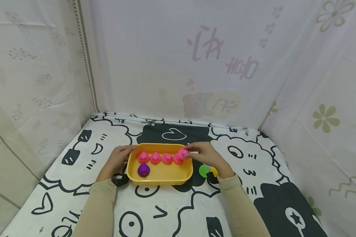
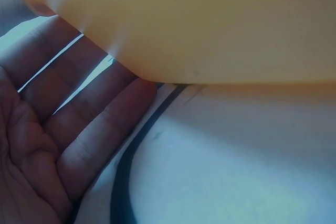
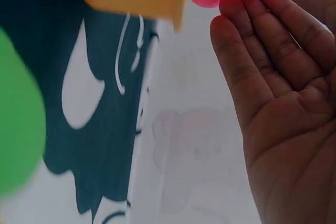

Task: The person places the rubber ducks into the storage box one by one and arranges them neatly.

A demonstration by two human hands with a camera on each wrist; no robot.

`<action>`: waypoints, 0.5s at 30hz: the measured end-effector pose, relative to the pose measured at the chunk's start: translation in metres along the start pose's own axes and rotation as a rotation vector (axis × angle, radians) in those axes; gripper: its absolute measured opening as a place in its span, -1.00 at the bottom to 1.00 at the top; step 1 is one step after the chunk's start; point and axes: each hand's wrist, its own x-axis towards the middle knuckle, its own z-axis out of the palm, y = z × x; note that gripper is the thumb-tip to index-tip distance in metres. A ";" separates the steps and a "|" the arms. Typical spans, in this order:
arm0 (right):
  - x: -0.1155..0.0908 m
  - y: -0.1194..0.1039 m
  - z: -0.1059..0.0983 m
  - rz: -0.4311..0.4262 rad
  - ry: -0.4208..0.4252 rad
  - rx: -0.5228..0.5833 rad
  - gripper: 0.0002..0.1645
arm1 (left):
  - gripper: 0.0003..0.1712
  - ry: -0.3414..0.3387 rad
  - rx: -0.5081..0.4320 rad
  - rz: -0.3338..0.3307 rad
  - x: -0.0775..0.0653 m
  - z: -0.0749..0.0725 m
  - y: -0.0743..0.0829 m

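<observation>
Head view: your left hand (image 1: 118, 160) touches the left rim of the yellow tray (image 1: 160, 182). Your right hand (image 1: 206, 154) pinches a pink duck (image 1: 183, 153) at the tray's right end, overlapping the last of four pink ducks (image 1: 155, 158) in a row; whether they touch, you cannot tell. A purple duck (image 1: 143, 170) sits in front of the row's left end. Only here do you see inside the tray, and the yellow object (image 1: 214, 171) by your right wrist. Pinkish lettering on the curtain (image 1: 142, 65) is too stylised to read surely.

Left wrist view: you get what the head view hides, four nearly straight fingers, slightly apart, tips against the tray's outer wall. Your thumb's grip you cannot tell.

Right wrist view: the held duck's underside shows beside your fingertips, the fingers lying close together. A blurred green object fills the left edge; a faint printed figure marks the curtain.
</observation>
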 end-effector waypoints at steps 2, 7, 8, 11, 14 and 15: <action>0.005 -0.004 0.005 -0.007 -0.030 -0.026 -0.58 | -0.19 -0.001 0.004 -0.001 0.001 0.000 0.000; 0.016 -0.012 0.017 -0.029 -0.084 -0.056 -0.63 | -0.17 -0.001 0.008 0.007 0.002 0.002 0.000; 0.018 -0.014 0.020 -0.029 -0.094 -0.058 -0.64 | -0.17 0.000 0.008 0.008 0.002 0.002 0.001; 0.025 -0.020 0.027 -0.033 -0.122 -0.057 -0.64 | -0.17 -0.002 0.009 0.004 0.001 0.002 0.001; 0.031 -0.027 0.036 -0.048 -0.138 -0.061 -0.63 | -0.18 -0.001 0.007 0.002 0.000 0.001 0.001; 0.033 -0.029 0.039 -0.057 -0.142 -0.072 -0.63 | -0.18 -0.002 0.008 0.005 0.000 0.001 0.001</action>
